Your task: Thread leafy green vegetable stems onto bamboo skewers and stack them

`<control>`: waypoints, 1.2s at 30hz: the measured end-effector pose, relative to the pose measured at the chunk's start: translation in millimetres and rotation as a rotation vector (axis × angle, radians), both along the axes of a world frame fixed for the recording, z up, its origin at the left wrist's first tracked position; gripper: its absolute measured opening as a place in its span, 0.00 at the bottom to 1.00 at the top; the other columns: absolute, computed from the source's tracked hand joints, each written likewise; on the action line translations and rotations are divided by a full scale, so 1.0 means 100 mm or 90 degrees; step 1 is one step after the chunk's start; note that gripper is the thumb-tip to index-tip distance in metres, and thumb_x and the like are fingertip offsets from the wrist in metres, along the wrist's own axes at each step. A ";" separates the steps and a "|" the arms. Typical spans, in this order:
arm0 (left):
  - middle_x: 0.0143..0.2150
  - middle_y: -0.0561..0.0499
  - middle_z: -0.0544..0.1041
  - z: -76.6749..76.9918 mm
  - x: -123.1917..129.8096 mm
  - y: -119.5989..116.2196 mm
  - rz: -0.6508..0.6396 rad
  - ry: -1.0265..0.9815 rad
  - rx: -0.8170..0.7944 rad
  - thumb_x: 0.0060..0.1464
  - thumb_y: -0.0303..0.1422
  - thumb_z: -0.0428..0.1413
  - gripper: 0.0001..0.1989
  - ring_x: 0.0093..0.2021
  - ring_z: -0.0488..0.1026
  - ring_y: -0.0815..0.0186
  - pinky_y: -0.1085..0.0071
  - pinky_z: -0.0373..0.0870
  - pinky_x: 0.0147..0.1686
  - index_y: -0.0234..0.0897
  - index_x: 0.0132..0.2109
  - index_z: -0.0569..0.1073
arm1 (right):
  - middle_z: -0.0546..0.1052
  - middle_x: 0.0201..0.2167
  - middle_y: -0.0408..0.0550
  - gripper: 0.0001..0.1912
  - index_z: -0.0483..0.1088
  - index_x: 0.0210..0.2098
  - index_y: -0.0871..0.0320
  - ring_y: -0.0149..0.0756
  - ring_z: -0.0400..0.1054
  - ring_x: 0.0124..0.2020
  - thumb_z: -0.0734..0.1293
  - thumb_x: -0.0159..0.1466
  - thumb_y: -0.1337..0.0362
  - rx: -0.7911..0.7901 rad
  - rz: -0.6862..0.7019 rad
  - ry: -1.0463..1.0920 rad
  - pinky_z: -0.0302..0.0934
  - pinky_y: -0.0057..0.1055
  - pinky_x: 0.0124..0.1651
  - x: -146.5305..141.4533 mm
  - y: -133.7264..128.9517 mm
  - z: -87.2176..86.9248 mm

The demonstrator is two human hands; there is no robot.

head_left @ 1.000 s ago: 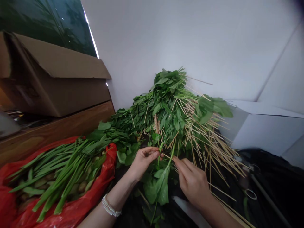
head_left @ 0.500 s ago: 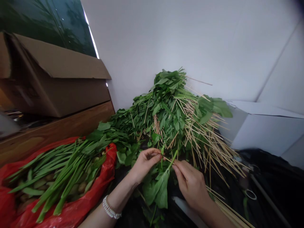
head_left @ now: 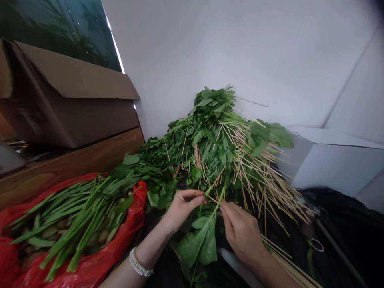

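Observation:
My left hand [head_left: 186, 209], with a beaded bracelet [head_left: 139, 263] on the wrist, pinches a green stem [head_left: 209, 191] at the lower centre. Close to its right, my right hand [head_left: 240, 224] is closed on a thin wooden stick [head_left: 214, 200]. The stick spans the gap between the hands and meets the stems. A broad green leaf [head_left: 199, 242] hangs below the fingers from a stem beside my right hand. Behind the hands rises a heap of leafy greens [head_left: 207, 136], with many thin sticks [head_left: 264, 184] poking out on its right side.
On the left, a red plastic bag [head_left: 136, 216] holds long green stalks [head_left: 81, 224] and roundish brown pieces. Above it stands an open cardboard box [head_left: 90, 116] on a wooden surface [head_left: 90, 156]. A white box [head_left: 342, 164] and black plastic [head_left: 345, 228] lie right.
The stem in my left hand has tilted over to the right. The broad leaf below has shifted and turned slightly. Both hands stay nearly in place.

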State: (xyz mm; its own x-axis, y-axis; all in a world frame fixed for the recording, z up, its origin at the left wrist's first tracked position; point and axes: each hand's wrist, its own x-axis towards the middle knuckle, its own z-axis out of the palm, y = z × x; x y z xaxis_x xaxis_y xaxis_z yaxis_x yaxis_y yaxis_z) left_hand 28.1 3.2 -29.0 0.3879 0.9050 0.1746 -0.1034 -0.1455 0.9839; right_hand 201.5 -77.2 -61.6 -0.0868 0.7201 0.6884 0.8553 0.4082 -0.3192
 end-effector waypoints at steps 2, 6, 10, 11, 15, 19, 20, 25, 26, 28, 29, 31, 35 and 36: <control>0.28 0.49 0.81 -0.01 0.00 0.00 0.000 -0.003 -0.005 0.43 0.38 0.66 0.11 0.30 0.76 0.64 0.68 0.71 0.38 0.35 0.33 0.81 | 0.76 0.35 0.49 0.18 0.66 0.55 0.57 0.38 0.72 0.34 0.54 0.69 0.69 -0.004 -0.001 -0.007 0.64 0.33 0.38 0.00 0.00 -0.01; 0.28 0.49 0.81 -0.02 0.00 0.00 -0.010 -0.006 -0.002 0.45 0.38 0.65 0.10 0.31 0.76 0.65 0.69 0.71 0.39 0.35 0.33 0.81 | 0.76 0.35 0.49 0.18 0.66 0.55 0.57 0.38 0.72 0.34 0.54 0.68 0.70 -0.011 -0.001 -0.006 0.63 0.33 0.38 0.00 0.00 -0.01; 0.28 0.49 0.81 -0.01 0.00 0.00 -0.008 -0.011 -0.004 0.45 0.38 0.65 0.11 0.31 0.76 0.65 0.69 0.71 0.39 0.35 0.34 0.81 | 0.76 0.35 0.50 0.18 0.66 0.54 0.59 0.38 0.72 0.34 0.54 0.68 0.70 -0.012 -0.005 -0.006 0.63 0.33 0.38 0.00 0.00 0.00; 0.28 0.49 0.81 0.00 0.00 0.00 -0.006 -0.010 -0.007 0.44 0.38 0.65 0.11 0.31 0.76 0.65 0.68 0.71 0.39 0.35 0.33 0.81 | 0.76 0.35 0.49 0.18 0.66 0.54 0.59 0.38 0.72 0.34 0.54 0.68 0.70 -0.015 -0.005 -0.007 0.63 0.33 0.38 0.00 0.00 0.00; 0.27 0.50 0.80 0.01 0.00 0.00 -0.005 -0.003 -0.008 0.43 0.38 0.66 0.11 0.30 0.75 0.65 0.69 0.71 0.38 0.35 0.32 0.81 | 0.76 0.34 0.48 0.18 0.66 0.54 0.58 0.38 0.72 0.33 0.54 0.68 0.70 -0.016 -0.007 -0.014 0.62 0.32 0.37 0.00 0.00 -0.01; 0.27 0.50 0.80 0.00 0.00 0.01 -0.002 0.011 0.013 0.44 0.38 0.65 0.10 0.29 0.74 0.66 0.70 0.70 0.37 0.35 0.32 0.81 | 0.76 0.32 0.48 0.18 0.67 0.54 0.58 0.36 0.72 0.31 0.54 0.68 0.70 -0.012 -0.020 -0.034 0.60 0.30 0.34 -0.01 0.00 -0.01; 0.27 0.50 0.80 0.01 0.00 0.01 -0.001 0.016 0.020 0.45 0.37 0.65 0.10 0.29 0.74 0.66 0.71 0.70 0.37 0.35 0.32 0.81 | 0.76 0.32 0.47 0.18 0.67 0.53 0.59 0.36 0.72 0.31 0.53 0.68 0.70 -0.012 -0.027 -0.041 0.60 0.30 0.33 -0.01 0.00 -0.01; 0.27 0.49 0.80 0.02 0.00 0.01 -0.021 0.061 0.072 0.46 0.37 0.64 0.10 0.29 0.73 0.67 0.73 0.69 0.35 0.32 0.31 0.81 | 0.76 0.30 0.47 0.17 0.69 0.50 0.60 0.37 0.72 0.29 0.53 0.68 0.70 -0.024 -0.061 -0.084 0.58 0.30 0.31 -0.03 -0.01 0.00; 0.27 0.49 0.80 0.02 0.00 0.01 -0.026 0.066 0.075 0.47 0.37 0.63 0.10 0.29 0.73 0.67 0.73 0.69 0.34 0.32 0.31 0.80 | 0.76 0.30 0.47 0.18 0.69 0.50 0.61 0.37 0.72 0.29 0.53 0.68 0.70 -0.028 -0.062 -0.087 0.58 0.30 0.32 -0.04 -0.01 0.00; 0.27 0.49 0.80 -0.01 0.02 0.00 -0.028 0.067 0.066 0.47 0.36 0.63 0.10 0.29 0.73 0.67 0.73 0.69 0.34 0.32 0.31 0.80 | 0.76 0.30 0.47 0.18 0.69 0.50 0.61 0.38 0.73 0.30 0.53 0.67 0.71 -0.037 -0.063 -0.086 0.59 0.30 0.32 -0.05 -0.02 0.00; 0.27 0.50 0.80 -0.02 0.02 -0.01 -0.028 0.064 0.058 0.47 0.36 0.63 0.10 0.29 0.73 0.68 0.74 0.69 0.34 0.32 0.31 0.80 | 0.76 0.31 0.48 0.18 0.69 0.50 0.62 0.38 0.73 0.30 0.53 0.67 0.72 -0.042 -0.061 -0.082 0.59 0.31 0.33 -0.06 -0.02 0.00; 0.27 0.50 0.80 -0.06 0.04 -0.02 -0.040 0.055 0.045 0.47 0.36 0.64 0.09 0.29 0.73 0.67 0.74 0.69 0.35 0.32 0.31 0.80 | 0.76 0.30 0.47 0.19 0.69 0.51 0.62 0.38 0.73 0.30 0.53 0.66 0.72 -0.050 -0.054 -0.077 0.60 0.31 0.33 -0.07 -0.02 0.01; 0.28 0.50 0.80 -0.09 0.07 -0.02 -0.077 0.027 0.022 0.45 0.35 0.65 0.09 0.29 0.74 0.67 0.74 0.69 0.35 0.32 0.31 0.80 | 0.76 0.30 0.48 0.19 0.69 0.50 0.62 0.38 0.73 0.30 0.53 0.65 0.73 -0.048 -0.046 -0.082 0.59 0.30 0.32 -0.08 -0.03 0.03; 0.28 0.50 0.80 -0.09 0.07 -0.02 -0.079 0.022 0.016 0.45 0.35 0.65 0.09 0.29 0.74 0.68 0.74 0.69 0.35 0.32 0.31 0.80 | 0.76 0.30 0.48 0.19 0.69 0.50 0.62 0.38 0.73 0.30 0.53 0.65 0.73 -0.046 -0.046 -0.081 0.59 0.30 0.33 -0.08 -0.03 0.04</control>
